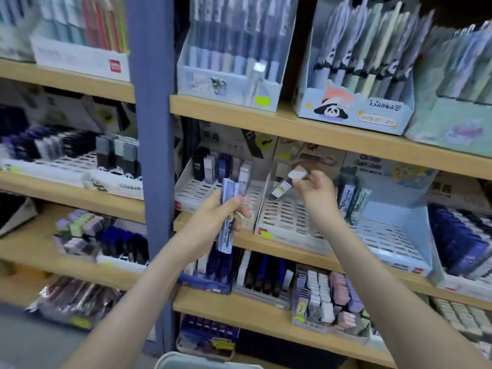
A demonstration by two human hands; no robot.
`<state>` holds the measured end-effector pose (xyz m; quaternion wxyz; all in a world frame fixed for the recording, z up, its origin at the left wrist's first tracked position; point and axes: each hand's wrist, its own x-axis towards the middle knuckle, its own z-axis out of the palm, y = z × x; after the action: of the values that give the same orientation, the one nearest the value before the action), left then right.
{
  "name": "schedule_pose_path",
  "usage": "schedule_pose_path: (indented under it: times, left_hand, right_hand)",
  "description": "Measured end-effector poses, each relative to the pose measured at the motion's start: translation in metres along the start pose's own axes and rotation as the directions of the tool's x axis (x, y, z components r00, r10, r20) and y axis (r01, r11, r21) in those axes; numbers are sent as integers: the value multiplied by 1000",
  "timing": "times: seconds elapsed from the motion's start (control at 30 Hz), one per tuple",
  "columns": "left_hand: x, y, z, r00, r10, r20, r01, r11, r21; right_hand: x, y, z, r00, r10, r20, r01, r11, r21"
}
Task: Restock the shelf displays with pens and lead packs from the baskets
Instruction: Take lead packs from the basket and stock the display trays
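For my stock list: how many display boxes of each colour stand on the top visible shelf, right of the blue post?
Pale blue: 2, pen box and panda box
Mint green: 1, green box
Total: 3

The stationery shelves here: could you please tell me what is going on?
A person is restocking them. The left hand grips a stack of long pale blue packs. The right hand pinches a small white lead pack above a white slotted plastic display tray, whose slots look mostly bare.

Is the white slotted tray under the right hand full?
Almost empty: the white slotted tray shows bare slots; the right hand holds one pack there.
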<state>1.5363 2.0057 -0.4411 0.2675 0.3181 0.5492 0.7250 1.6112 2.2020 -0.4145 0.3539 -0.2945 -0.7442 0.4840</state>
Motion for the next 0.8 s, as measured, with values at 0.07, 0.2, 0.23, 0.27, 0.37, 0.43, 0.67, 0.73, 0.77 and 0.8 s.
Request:
schedule_pose_path:
  times: [0.07, 0.2, 0.23, 0.27, 0.37, 0.43, 0.67, 0.73, 0.77, 0.8]
  left_hand:
    - [3, -1, -4, 999, 49, -5, -49, 999, 2]
    - [13, -5, -8, 994, 100, -43, -101, 995, -25]
    - [16, -6, -9, 994, 96, -53, -98, 994, -40]
    - [18, -7, -10, 994, 92, -57, -95, 994, -56]
    - [21, -11, -11, 993, 95, -66, -100, 992, -80]
    - [21, -12, -11, 993, 97, -68, -102, 991, -83]
    - [25, -21, -12, 991, 117, -68, -123, 989, -79]
    - [26, -22, -12, 990, 124, -64, -129, 989, -76]
    - [26, -23, -11, 990, 127, -63, -132, 989, -71]
    - [26, -24, -10, 990, 129, -62, -133, 989, -64]
  right_hand:
    - [7, 1, 3, 1000, 11, -12, -11, 997, -71]
    - [13, -3, 5, 1000, 7, 9, -5, 979, -205]
    - [14, -4, 5, 1000, 3, 12, 0, 978, -209]
    - [15, -5, 5, 1000, 1, 4, 0, 979, -205]
    - [17, -3, 4, 997, -45, -59, 36, 988, -152]
    - [17, -3, 4, 994, -77, -76, 64, 985, -160]
    - [18, -2, 3, 999, -44, 20, 48, 945, -323]
    - [18, -5, 1, 998, -50, 44, 63, 931, -359]
    - [19, -6, 1, 996, -57, 65, 78, 917, -390]
    - [19, -8, 2, 993, -68, 91, 101, 896, -432]
